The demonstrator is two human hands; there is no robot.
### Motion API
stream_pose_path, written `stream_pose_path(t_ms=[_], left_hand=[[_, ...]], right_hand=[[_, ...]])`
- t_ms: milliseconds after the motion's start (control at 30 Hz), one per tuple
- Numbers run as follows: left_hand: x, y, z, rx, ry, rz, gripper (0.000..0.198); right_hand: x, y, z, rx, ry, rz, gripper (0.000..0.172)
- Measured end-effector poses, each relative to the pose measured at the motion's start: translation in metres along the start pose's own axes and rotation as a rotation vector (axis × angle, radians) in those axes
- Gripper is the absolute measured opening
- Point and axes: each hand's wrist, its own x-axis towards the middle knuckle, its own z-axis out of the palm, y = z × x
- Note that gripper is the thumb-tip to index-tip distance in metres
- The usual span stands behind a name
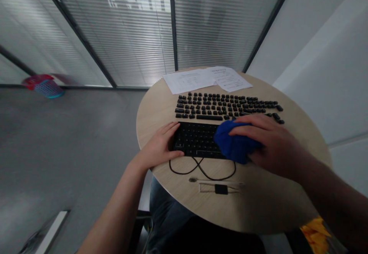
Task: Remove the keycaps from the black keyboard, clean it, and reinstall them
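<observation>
A black keyboard base (198, 139) with its keycaps off lies on the round wooden table (276, 204). My left hand (161, 146) grips its left end, thumb at the near edge and fingers at the far edge. In my right hand (267, 143) is a bunched blue cloth (237, 143), which rests over the right part of the base and hides it. Loose black keycaps (209, 111) are laid out in rows just beyond the base. A black cable (184, 173) curls in loops on the near side.
Printed sheets of paper (192, 81) lie at the table's far edge. Nearest me are a thin brush-like stick (193, 180) and a wire keycap puller (221, 189). A red and blue basket (47, 86) stands on the floor at left, and orange fabric (316, 235) shows at lower right.
</observation>
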Motion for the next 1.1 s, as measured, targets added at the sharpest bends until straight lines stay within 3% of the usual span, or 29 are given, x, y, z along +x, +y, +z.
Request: stream_pose_path(t_ms=[100, 167, 267, 400, 567, 767, 967, 1100], left_hand=[[-0.001, 0.0, 0.002, 0.024, 0.015, -0.006, 0.096], [-0.001, -0.001, 0.003, 0.04, 0.027, 0.006, 0.091], [-0.001, -0.004, 0.005, 0.059, 0.046, 0.025, 0.078], [-0.001, -0.009, 0.008, 0.089, 0.072, 0.041, 0.071], [0.003, -0.016, 0.008, 0.157, 0.082, 0.06, 0.076], [0.009, -0.024, 0.006, 0.196, 0.09, 0.074, 0.086], [0.011, -0.018, 0.001, 0.237, 0.054, 0.041, 0.073], [0.013, -0.015, -0.001, 0.252, 0.051, 0.042, 0.07]], right_hand=[[0.065, -0.024, 0.038, 0.106, -0.061, -0.085, 0.048], [0.091, -0.035, 0.067, 0.161, -0.114, -0.129, 0.044], [0.106, -0.046, 0.101, 0.119, -0.226, -0.162, 0.036], [0.102, -0.053, 0.118, 0.03, -0.194, -0.129, 0.038], [0.102, -0.05, 0.118, -0.047, -0.184, -0.109, 0.034], [0.09, -0.039, 0.102, -0.17, -0.2, -0.022, 0.026], [0.056, -0.005, 0.075, -0.241, -0.298, 0.057, 0.02], [0.017, 0.026, 0.052, -0.31, -0.35, 0.21, 0.02]])
